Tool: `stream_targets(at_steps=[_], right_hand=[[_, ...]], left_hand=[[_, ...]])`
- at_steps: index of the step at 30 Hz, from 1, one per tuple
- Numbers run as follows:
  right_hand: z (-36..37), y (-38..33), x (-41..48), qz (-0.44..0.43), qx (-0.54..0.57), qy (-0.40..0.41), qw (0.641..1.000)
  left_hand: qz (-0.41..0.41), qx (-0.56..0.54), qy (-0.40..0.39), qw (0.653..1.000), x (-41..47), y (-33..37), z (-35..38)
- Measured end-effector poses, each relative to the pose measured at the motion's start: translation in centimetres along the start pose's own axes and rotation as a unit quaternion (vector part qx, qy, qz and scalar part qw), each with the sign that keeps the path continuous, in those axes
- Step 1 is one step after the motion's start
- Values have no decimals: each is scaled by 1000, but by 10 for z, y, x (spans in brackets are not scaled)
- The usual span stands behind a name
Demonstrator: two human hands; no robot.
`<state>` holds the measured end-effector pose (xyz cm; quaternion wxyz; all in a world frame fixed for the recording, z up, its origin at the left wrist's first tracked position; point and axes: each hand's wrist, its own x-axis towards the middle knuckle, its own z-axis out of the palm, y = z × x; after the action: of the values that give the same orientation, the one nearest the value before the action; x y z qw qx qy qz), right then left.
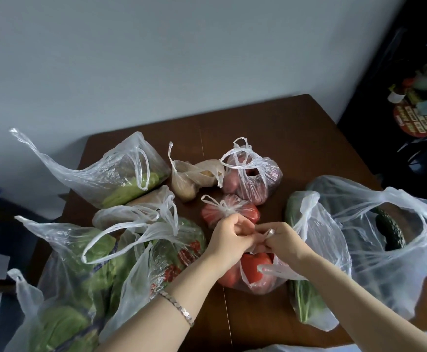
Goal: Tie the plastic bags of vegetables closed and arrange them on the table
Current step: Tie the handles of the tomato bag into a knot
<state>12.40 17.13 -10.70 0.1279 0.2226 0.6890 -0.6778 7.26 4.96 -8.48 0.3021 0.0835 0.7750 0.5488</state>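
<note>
I have my left hand [229, 235] and right hand [282, 241] together, each grip pinched on a handle of the tomato bag [256, 274]. It sits near the tabletop's [270, 128] front edge, just before a knotted tomato bag [230, 212].

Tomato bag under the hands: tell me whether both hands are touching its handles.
Touching. The head view shows the left hand and right hand pinching the twisted handles of the tomato bag between their fingers, with no gap.
</note>
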Motion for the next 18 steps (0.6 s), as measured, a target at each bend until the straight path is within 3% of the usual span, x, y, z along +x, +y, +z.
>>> stream_targets(at_steps=[3,9,14,18], right_hand=[[-1,-1,-2,1,7,-16,1000],[-6,6,-7,-13,55,-45,997],[-4,7,-13,-23,25,-12,999],[-1,9,-15,-29,-17,84,996]], left_hand=[[-20,-36,-12,999,1,7,2],[-23,33,-17,999,2,6,1],[-3,40,-17,999,1,4,4],[68,145,7,987,8,-4,1]])
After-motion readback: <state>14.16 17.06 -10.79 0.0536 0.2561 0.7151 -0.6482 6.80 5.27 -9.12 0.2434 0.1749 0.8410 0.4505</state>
